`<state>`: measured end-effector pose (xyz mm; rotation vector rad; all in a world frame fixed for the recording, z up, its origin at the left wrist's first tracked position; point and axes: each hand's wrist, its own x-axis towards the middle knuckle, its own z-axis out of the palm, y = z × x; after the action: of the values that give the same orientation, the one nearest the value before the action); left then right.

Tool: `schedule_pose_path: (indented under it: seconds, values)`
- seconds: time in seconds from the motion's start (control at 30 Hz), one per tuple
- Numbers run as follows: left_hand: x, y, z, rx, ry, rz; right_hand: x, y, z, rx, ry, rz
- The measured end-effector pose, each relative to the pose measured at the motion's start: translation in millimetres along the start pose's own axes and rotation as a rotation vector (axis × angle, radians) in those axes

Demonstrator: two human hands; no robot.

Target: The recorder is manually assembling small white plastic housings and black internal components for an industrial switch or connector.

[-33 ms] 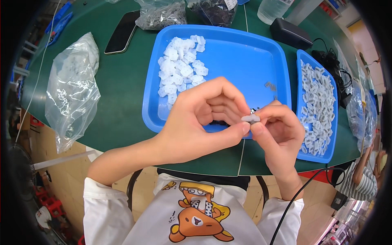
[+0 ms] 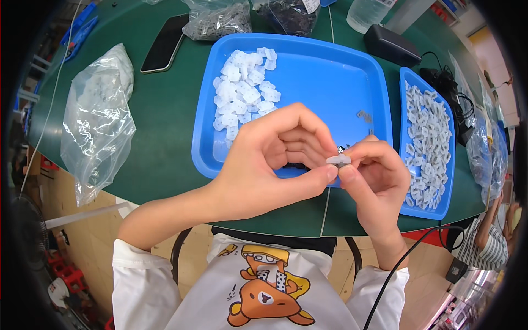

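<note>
Between my two hands is a small whitish-grey plastic part, pinched over the near edge of a large blue tray. My left hand is closed on its left end with thumb and forefinger, the other fingers curled behind. My right hand pinches the right end the same way. Fingertips hide much of the part. Translucent white plastic pieces are heaped in the tray's left half. A few small metal bits lie toward its right side, and dark bits show behind my fingers.
To the right, a smaller blue tray holds many grey plastic parts. A clear plastic bag and a phone lie left. Bags of parts, a bottle and a black case stand at the back.
</note>
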<state>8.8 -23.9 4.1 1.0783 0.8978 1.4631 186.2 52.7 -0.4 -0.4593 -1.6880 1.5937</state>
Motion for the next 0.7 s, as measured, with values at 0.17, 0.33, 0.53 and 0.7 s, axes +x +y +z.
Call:
schedule_pose_path:
  seconds: [0.17, 0.33, 0.53, 0.7]
  values:
    - [-0.4, -1.1, -1.6, -0.016, -0.013, 0.002, -1.9, -0.1, 0.9, 0.138, 0.021, 0.076]
    - [-2.6, 2.1, -0.6, 0.108, 0.001, 0.044, -2.2, -2.3, -1.5, 0.041, -0.006, 0.068]
    - [-2.0, 3.1, -0.1, 0.179, -0.012, 0.03, -1.6, -4.2, -1.5, -0.072, -0.007, 0.053]
    - [-1.6, 2.7, -3.4, -0.003, 0.01, -0.087, -1.3, -5.3, -0.7, -0.09, -0.006, 0.033]
